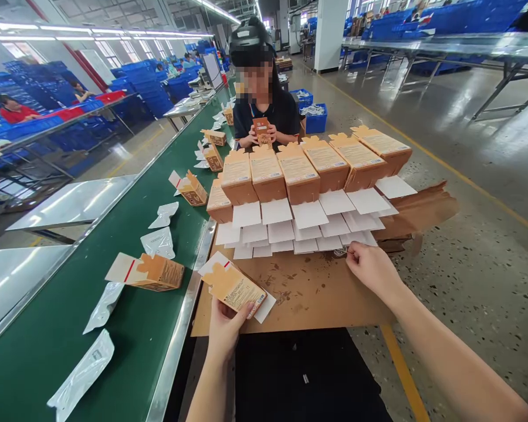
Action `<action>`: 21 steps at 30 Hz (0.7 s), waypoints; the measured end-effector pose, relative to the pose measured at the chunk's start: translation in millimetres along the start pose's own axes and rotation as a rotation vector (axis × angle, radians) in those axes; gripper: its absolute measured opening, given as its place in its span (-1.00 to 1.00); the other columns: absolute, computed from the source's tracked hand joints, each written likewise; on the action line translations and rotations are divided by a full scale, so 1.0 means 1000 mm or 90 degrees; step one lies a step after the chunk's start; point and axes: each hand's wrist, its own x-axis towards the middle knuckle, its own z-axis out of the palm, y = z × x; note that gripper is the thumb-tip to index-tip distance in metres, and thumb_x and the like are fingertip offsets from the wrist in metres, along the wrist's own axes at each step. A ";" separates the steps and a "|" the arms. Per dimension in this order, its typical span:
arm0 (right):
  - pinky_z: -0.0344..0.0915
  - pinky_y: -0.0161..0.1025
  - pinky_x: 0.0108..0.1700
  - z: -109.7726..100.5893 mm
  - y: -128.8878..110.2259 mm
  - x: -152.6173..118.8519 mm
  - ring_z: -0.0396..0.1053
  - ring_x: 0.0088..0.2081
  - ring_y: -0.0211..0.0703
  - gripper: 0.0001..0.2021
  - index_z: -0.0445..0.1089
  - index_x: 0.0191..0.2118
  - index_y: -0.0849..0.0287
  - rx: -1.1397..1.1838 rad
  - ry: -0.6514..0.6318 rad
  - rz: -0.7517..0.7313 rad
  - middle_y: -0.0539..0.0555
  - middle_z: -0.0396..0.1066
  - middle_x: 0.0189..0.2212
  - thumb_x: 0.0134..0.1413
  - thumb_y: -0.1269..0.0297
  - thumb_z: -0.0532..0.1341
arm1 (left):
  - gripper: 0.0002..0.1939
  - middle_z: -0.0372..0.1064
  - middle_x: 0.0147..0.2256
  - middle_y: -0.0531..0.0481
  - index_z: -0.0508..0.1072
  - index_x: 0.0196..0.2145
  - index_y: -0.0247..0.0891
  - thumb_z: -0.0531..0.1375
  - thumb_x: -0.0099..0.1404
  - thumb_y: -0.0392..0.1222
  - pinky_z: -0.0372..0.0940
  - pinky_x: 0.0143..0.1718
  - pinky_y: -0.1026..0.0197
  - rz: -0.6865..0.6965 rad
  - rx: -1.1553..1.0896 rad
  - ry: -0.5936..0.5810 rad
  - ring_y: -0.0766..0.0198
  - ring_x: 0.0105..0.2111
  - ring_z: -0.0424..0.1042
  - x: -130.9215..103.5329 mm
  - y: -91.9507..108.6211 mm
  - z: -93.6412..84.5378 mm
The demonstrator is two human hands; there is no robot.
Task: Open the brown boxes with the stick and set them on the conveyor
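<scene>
My left hand (229, 322) is wrapped round a small orange-and-brown carton (235, 288), held tilted over the near edge of the cardboard sheet (308, 293). A scalloped flap and a white flap with a red strip stick out at its upper left end, and a white flap shows at its lower right. My right hand (372, 266) is closed at the right side of the sheet, fingertips pinched beside a small shiny item (341, 252) too small to name. Just beyond it, similar cartons (299, 170) are stacked in rows, their white flaps (308, 214) hanging towards me.
A green conveyor belt (127, 346) with a metal edge runs along my left. On it lie white plastic packets (85, 369) and several open cartons (162, 274). Across the stack, a person (264, 111) holds a carton. Brown paper (418, 214) juts out at the right.
</scene>
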 end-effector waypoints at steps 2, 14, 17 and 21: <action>0.19 -0.17 -0.36 -0.004 0.001 -0.018 0.39 -0.49 -0.09 -0.75 0.31 -0.40 -0.06 0.024 0.024 -0.004 -0.02 0.44 -0.55 0.32 0.36 0.27 | -0.10 0.76 0.17 -0.29 0.62 0.18 -0.13 0.80 0.03 0.25 0.64 0.33 -0.32 -0.020 -0.008 0.013 -0.30 0.19 0.79 0.001 -0.001 -0.002; 0.24 -0.29 -0.36 0.132 -0.119 -0.120 0.38 -0.51 -0.24 -0.69 0.32 -0.35 0.00 0.279 -0.021 -0.264 -0.11 0.43 -0.52 0.42 0.54 0.21 | -0.12 0.77 0.14 -0.24 0.59 0.17 -0.11 0.82 0.03 0.15 0.64 0.36 -0.30 -0.043 0.017 -0.039 -0.26 0.20 0.79 0.003 0.002 -0.008; 0.19 -0.28 -0.37 0.139 -0.122 -0.117 0.33 -0.52 -0.24 -0.68 0.26 -0.36 -0.01 0.271 -0.026 -0.257 -0.12 0.39 -0.52 0.39 0.55 0.20 | -0.10 0.77 0.14 -0.24 0.59 0.18 -0.10 0.82 0.01 0.15 0.63 0.36 -0.31 -0.040 0.026 -0.042 -0.28 0.20 0.79 -0.002 0.001 -0.007; 0.26 -0.28 -0.37 0.123 -0.103 -0.113 0.37 -0.50 -0.20 -0.67 0.32 -0.35 -0.03 0.286 0.007 -0.203 -0.10 0.40 -0.51 0.53 0.44 0.13 | -0.03 0.74 0.19 -0.29 0.56 0.25 -0.12 0.82 0.01 0.16 0.59 0.40 -0.34 -0.013 0.033 -0.011 -0.33 0.28 0.75 -0.012 -0.005 0.000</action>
